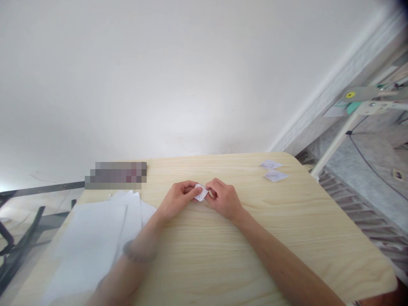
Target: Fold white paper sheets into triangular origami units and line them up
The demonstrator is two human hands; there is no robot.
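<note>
Between my hands, above the middle of the wooden table (204, 255), is a small piece of folded white paper (201, 193). My left hand (179, 197) pinches its left side, the thumb lying across the front. At its right edge my right hand (225, 197) is closed, thumb and index finger pinching the paper's corner. Two diamond-shaped paper folds lie flat near the table's far right corner, a rear one (270, 164) and a front one (276, 175). The fingers behind the paper are partly hidden.
Loose white paper sheets (92, 229) are spread on the table's left side, beside my left forearm. A blurred-out dark object (116, 174) lies at the far left. The wall (197, 76) stands right behind the table. A white metal frame (338, 144) rises past the right edge.
</note>
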